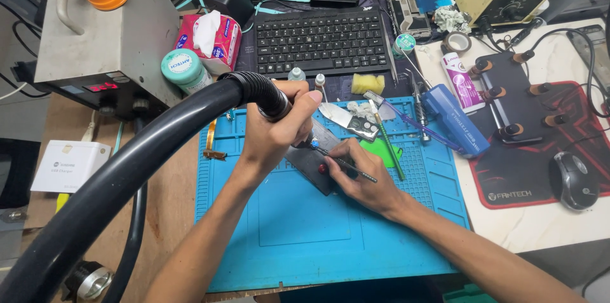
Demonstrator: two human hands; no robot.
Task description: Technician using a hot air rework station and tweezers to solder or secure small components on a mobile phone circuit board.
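While your left hand (273, 131) is wrapped closed around the hot-air handpiece (270, 96), with its thick black hose (127, 176) arching off toward the left, keep the nozzle pointed steadily at the dark device (311, 163) lying on the blue work mat (305, 227); your right hand (362, 173) is pinched on slim tweezers (346, 164), their tips at the device just beside the nozzle. Judging by this grip, you do best resting the right palm on the mat for support; hold the tweezers at a low angle, so the fingers stay out of the airflow.

Note the edges; the device sits near the mat's middle, well clear of its front edge. Open room lies on the near part of the mat; behind the hands the bench is crowded with a green-handled tool (387, 150), a blue case (454, 119) and small bottles (297, 74); the hose fills the left side.
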